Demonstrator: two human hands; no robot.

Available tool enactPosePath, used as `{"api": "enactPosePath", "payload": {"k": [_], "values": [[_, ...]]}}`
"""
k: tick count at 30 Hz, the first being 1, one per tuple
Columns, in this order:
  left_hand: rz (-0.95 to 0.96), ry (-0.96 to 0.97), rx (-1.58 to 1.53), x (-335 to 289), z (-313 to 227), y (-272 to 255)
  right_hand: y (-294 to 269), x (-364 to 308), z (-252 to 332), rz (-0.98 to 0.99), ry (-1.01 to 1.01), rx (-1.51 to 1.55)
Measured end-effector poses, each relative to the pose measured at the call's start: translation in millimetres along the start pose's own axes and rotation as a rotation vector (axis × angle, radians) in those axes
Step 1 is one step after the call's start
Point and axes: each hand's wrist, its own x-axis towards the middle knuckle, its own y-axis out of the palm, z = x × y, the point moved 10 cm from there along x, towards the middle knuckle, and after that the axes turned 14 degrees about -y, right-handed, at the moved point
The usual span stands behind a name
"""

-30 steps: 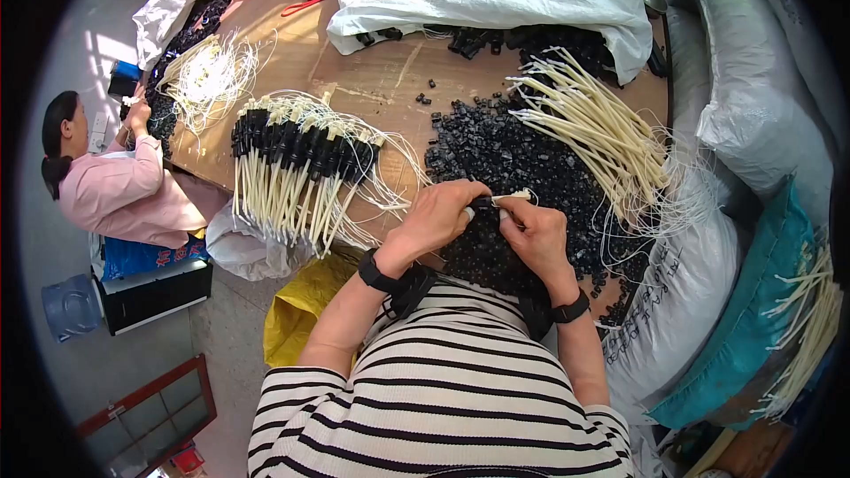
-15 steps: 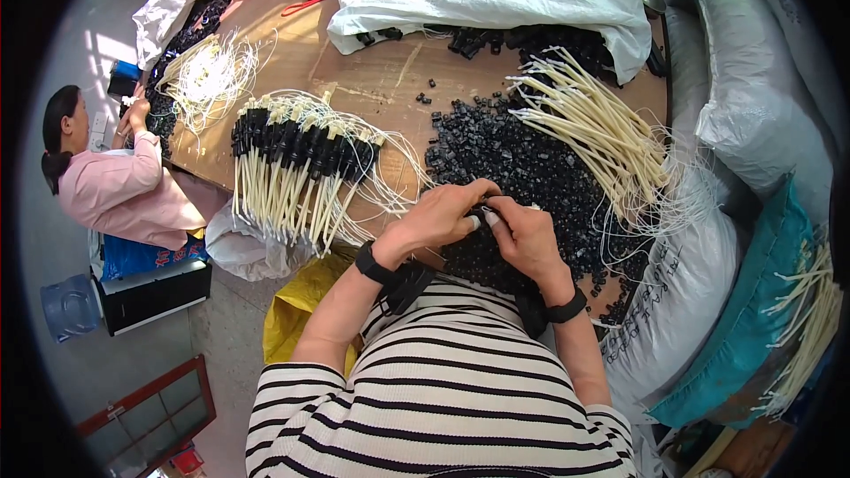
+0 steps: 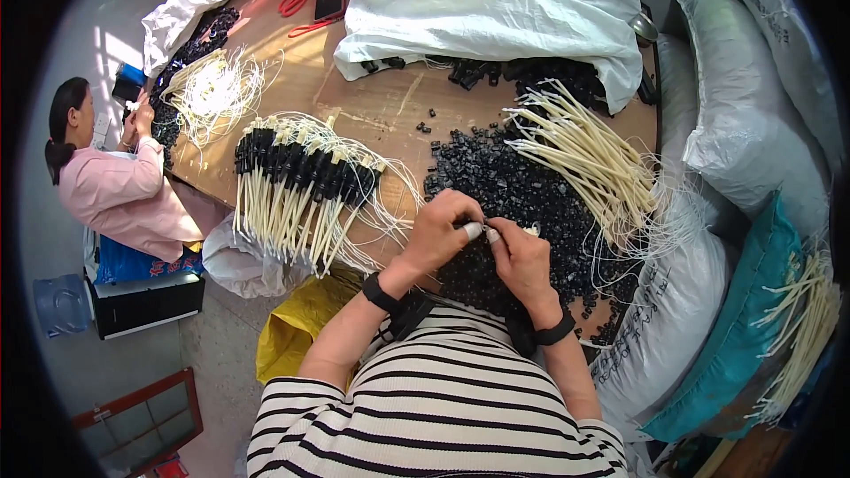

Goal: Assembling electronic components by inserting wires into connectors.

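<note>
Over the loose black parts [image 3: 496,173], fingertips of the left hand [image 3: 442,232] and right hand [image 3: 522,262] were held nearly together, apparently for fine work; how far each was closed, and on what, could not be told, too small and finger-covered. A pale piece [image 3: 533,229] was seen just beside the right hand. Left of the grip, black-topped cream sticks [image 3: 305,175] were laid side by side, presumably for order; beyond it to the right, cream sticks [image 3: 589,164] were bunched, likely for reach.
</note>
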Motion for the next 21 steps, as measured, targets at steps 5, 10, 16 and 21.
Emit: {"api": "enactPosePath", "payload": {"k": [5,10,16,21], "values": [[0.059,-0.064,-0.133,5,-9,-8,-5,1,-2,-0.019,0.01,-0.043],[-0.166,0.288,0.104,-8,-32,-5,0,3,6,-0.03,-0.027,-0.109],[-0.068,0.133,-0.073,-2,-3,-6,-4,4,9,-0.054,-0.049,-0.088],[-0.054,0.083,-0.108,0,-12,-14,-2,4,3,-0.045,-0.026,-0.091]]}}
